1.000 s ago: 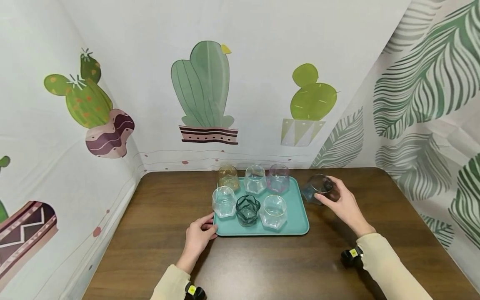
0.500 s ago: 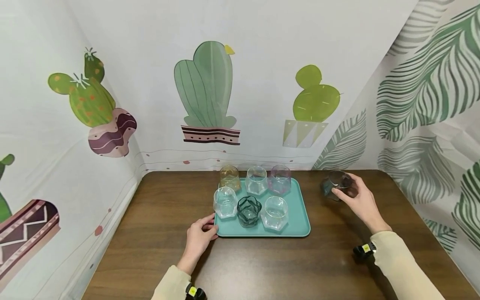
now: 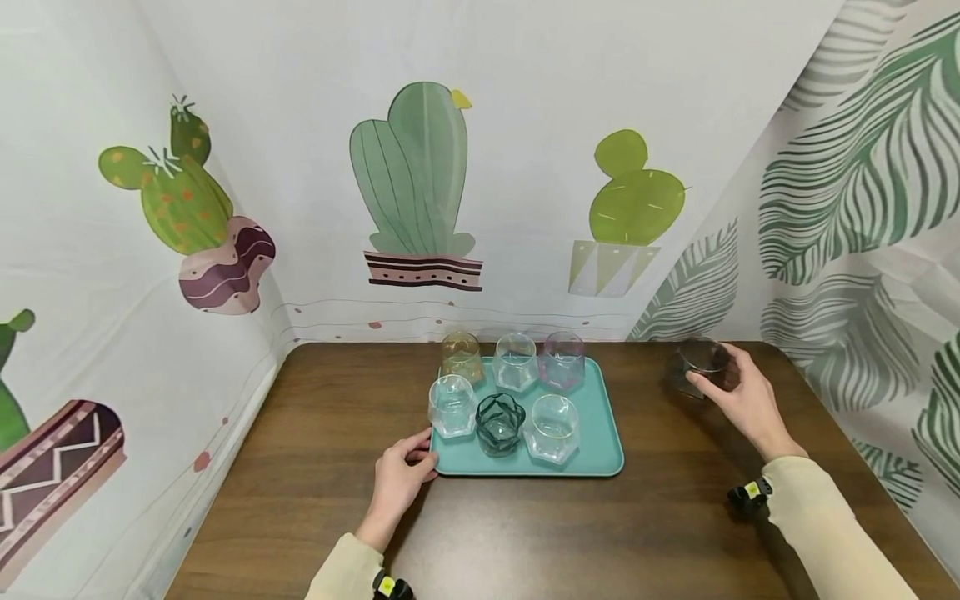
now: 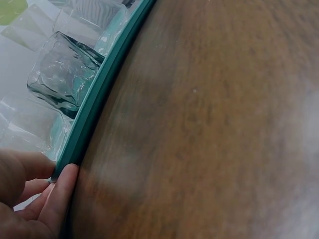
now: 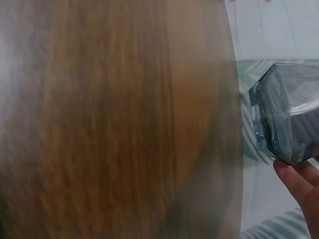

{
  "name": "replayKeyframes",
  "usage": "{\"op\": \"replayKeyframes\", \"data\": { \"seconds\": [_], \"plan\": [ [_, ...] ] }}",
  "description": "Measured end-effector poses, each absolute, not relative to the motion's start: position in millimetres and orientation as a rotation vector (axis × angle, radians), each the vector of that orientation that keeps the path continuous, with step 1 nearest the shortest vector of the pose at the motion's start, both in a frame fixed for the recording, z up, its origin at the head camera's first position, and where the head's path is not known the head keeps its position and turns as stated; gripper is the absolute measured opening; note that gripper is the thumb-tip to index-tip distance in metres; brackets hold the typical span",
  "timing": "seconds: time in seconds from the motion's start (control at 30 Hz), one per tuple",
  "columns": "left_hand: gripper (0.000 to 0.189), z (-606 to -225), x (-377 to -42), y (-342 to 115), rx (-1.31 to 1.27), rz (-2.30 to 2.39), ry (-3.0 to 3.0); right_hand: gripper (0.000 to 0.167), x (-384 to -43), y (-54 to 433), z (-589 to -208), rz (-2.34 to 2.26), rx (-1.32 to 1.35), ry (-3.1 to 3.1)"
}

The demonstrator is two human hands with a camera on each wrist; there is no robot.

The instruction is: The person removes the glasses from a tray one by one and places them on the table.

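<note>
My right hand (image 3: 748, 402) holds a smoky grey drinking glass (image 3: 693, 364) between thumb and fingers, above the table's back right part. In the right wrist view the glass (image 5: 286, 117) shows its angular base, with fingertips (image 5: 286, 172) against its side. My left hand (image 3: 401, 483) pinches the front left corner of a teal tray (image 3: 600, 429). The left wrist view shows the fingers (image 4: 60, 199) at the tray's rim (image 4: 92, 107). On the tray stand an amber glass (image 3: 462, 360), a purple-tinted glass (image 3: 562, 363), a dark wavy glass (image 3: 500, 427) and several clear glasses (image 3: 553, 432).
The tray lies on a brown wooden table (image 3: 525, 533). A white cloth wall (image 3: 525, 167) printed with cacti and leaves rises behind the table's back edge and along its sides. The glasses on the tray stand close together in two rows.
My right hand has carried the smoky grey glass to the right, away from the tray. The left hand keeps its hold on the tray corner.
</note>
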State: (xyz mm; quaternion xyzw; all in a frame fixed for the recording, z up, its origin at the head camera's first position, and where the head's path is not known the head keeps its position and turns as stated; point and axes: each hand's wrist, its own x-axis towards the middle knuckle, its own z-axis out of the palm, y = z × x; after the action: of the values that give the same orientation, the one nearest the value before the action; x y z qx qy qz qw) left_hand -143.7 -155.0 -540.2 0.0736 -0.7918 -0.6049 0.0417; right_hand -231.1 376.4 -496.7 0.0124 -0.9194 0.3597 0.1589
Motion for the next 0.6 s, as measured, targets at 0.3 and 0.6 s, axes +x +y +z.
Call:
{"op": "replayKeyframes", "data": {
  "seconds": [0.3, 0.6],
  "plan": [
    [0.043, -544.5, -145.1, -156.8, 0.244, -1.823, -2.444, 0.080, -240.1, 396.3, -500.7, 0.993, -0.072, -2.654],
    [0.043, -543.3, -143.4, -156.1, 0.239, -1.821, -2.442, 0.089, -251.0, 416.1, -502.8, 1.028, -0.193, -2.679]
  ]
}}
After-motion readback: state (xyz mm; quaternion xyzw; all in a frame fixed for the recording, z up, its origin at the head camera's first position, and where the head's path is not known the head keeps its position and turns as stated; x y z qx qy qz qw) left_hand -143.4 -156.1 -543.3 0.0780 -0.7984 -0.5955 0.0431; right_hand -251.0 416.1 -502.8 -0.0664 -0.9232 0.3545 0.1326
